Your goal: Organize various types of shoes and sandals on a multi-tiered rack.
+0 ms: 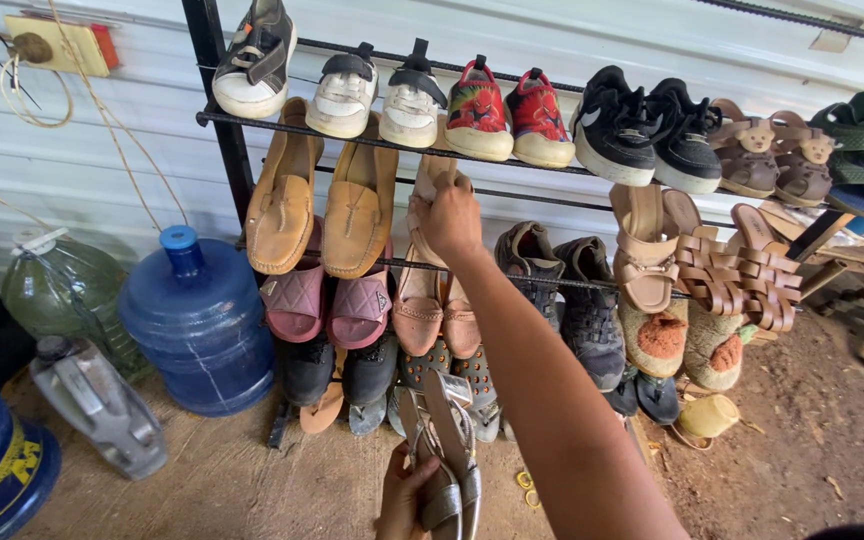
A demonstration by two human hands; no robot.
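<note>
Two bare hands are seen, the right hand (449, 222) and left hand (404, 497); no sleeve is worn on the forearm

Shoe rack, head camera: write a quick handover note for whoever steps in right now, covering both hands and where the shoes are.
Right hand: raised to the rack, grip closed on the heel end of a pink-beige flat shoe hanging at the middle rail.
Left hand: low, in front of the rack, holding a pair of silver sandals together.
Done: top rail carries small sneakers; tan loafers and pink slides hang to the left.
Left: the silver sandals are not on the rack; the flat shoe is not yet released.
</note>
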